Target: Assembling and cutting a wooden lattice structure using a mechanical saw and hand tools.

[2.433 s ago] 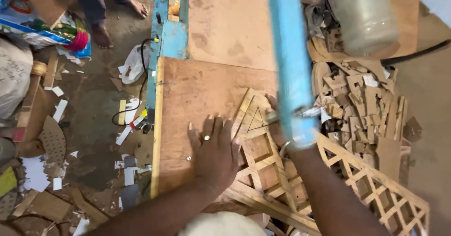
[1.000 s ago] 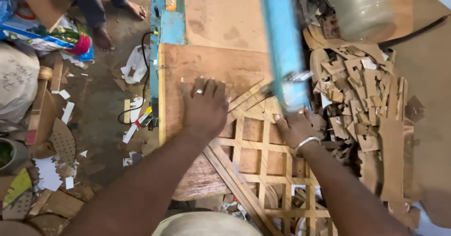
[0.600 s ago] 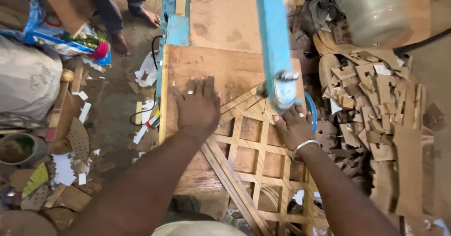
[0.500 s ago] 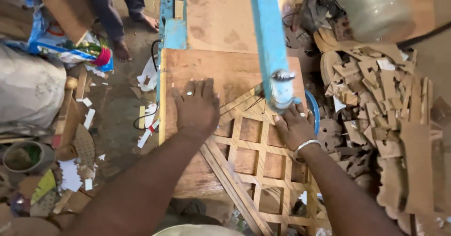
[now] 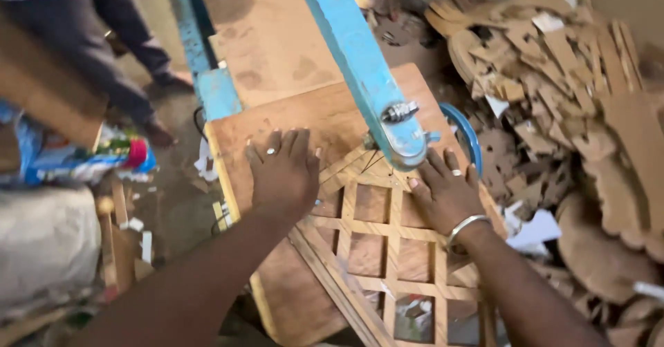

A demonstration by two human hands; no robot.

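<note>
A wooden lattice panel (image 5: 387,250) with square cut-outs lies on the plywood saw table (image 5: 277,122). My left hand (image 5: 283,171) presses flat on the panel's left corner, fingers spread, a ring on one finger. My right hand (image 5: 446,195), with a ring and a metal bangle at the wrist, presses flat on the panel's right side. Between my hands the blue saw arm (image 5: 360,63) reaches down over the panel's far corner, and its blade is too thin to make out.
A heap of cut wooden scraps (image 5: 553,63) fills the right side. A person's legs (image 5: 90,50) stand at the upper left beside colourful packaging (image 5: 104,157) and a white sack (image 5: 41,243). The blue machine frame (image 5: 207,70) runs along the table's left edge.
The view has swung and come closer. Both hands stay flat on the lattice, which has shifted a little under the saw arm.
</note>
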